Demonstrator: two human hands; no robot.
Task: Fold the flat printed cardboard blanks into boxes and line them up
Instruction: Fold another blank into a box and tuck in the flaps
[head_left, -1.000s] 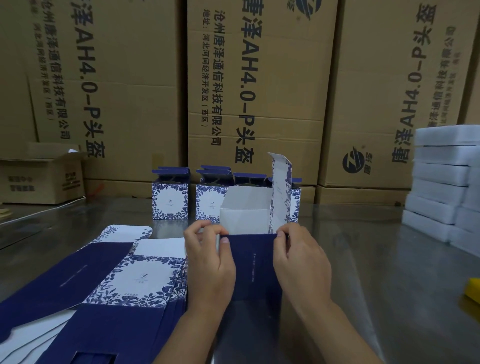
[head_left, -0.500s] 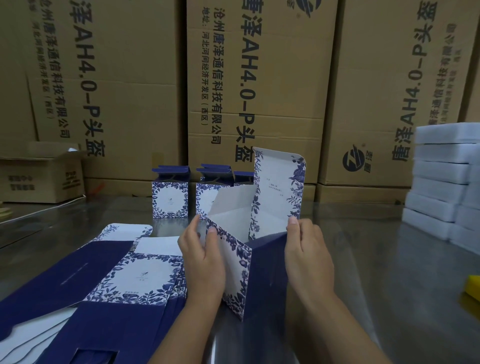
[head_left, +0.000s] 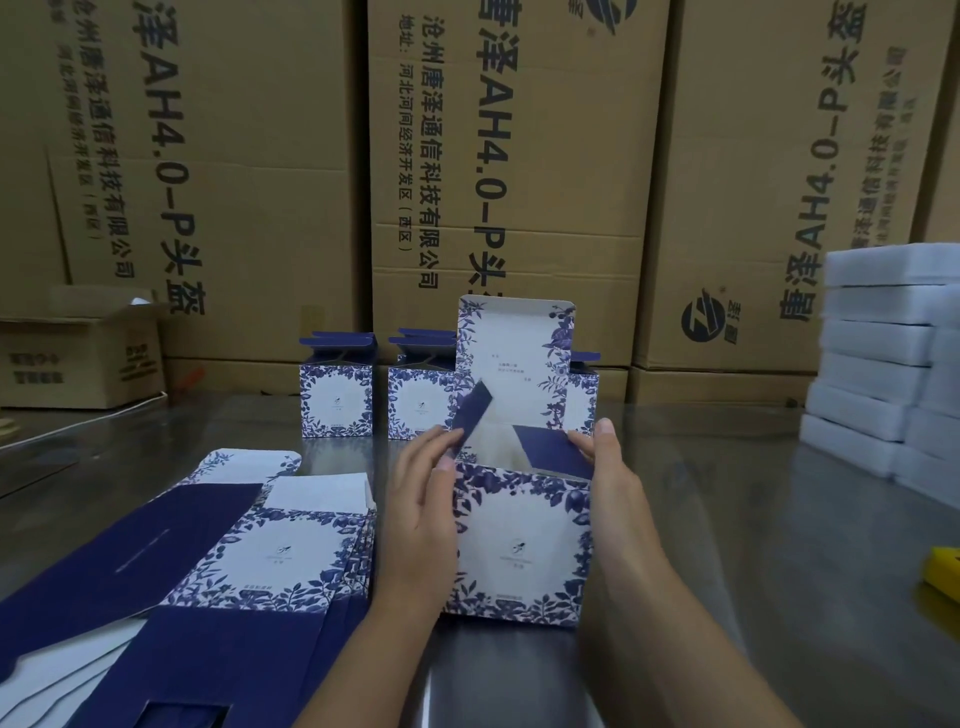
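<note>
Box (head_left: 517, 540) stands gripped between left hand (head_left: 421, 499) and right hand (head_left: 615, 499); flat blanks (head_left: 291, 545) lie beside it, finished boxes (head_left: 336, 400) behind.

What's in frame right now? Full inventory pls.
box: 1, blue-white floral, table centre, top open, rear flap up
finished boxes: at least 3, same print, back row, partly hidden
blanks: stack, navy and floral, front left, flat
cartons: several, brown, wall behind
small carton: 1, brown, far left, open
slabs: stack, white, right
yellow item: 1, right edge, cut off
table: 1, steel
left grip: bare hand, pinches box's left flap
right grip: bare hand, holds box's right flap
</note>
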